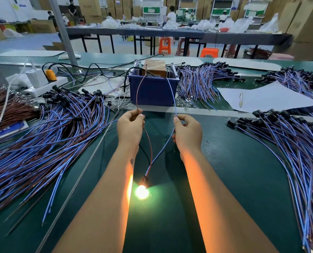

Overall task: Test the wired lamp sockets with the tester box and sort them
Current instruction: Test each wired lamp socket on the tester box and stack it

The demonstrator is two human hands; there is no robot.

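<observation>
Currently, the brown lead (140,92) is pinched by the left hand (129,127), the blue lead (172,96) by the right hand (187,131); the socket's bulb (142,192) is brightly lit.

There is just one view, from a wide-angle camera worn on the person's head, looking forward and down across the green worktable (225,179). Both forearms run up from the bottom edge, so the left hand (129,128) and right hand (187,131) sit close below the lens, near the middle of the picture. Just past them stands the blue bin (153,90). The upper part takes in the hall beyond: a long dark table (170,34), orange stools and stacked cartons, far off. Straight lines bow near the edges.
</observation>
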